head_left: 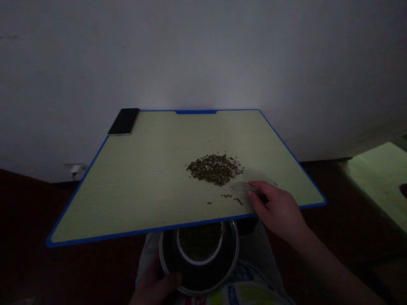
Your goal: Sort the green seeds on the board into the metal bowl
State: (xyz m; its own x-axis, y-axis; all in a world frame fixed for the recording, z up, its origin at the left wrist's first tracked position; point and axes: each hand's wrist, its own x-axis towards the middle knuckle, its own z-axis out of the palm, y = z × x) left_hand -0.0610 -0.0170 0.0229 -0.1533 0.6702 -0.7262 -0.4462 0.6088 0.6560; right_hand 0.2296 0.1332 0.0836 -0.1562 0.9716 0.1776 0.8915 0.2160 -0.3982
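On the pale table [143, 169] lies a loose pile of small greenish-brown beans [214, 168], with a few strays toward the near edge. My right hand [276, 207] pinches a thin, flat, greyish card-like piece [243, 192] between thumb and fingers. Its edge rests at or just above the tabletop, beside the pile's near right side. Below the near edge, a round metal bowl [235, 254] is held over the lap, partly under the table. My left hand [159, 281] grips its left rim, thumb over the edge. Dark green contents [200, 241] show dimly inside a pale ring within the bowl.
A dark phone [124, 121] lies at the table's far left corner. A blue rim [133, 232] runs round the tabletop. Behind stands a plain wall [203, 55], with a white plug [76, 168] low on the left. Another pale surface [381, 178] is at the right.
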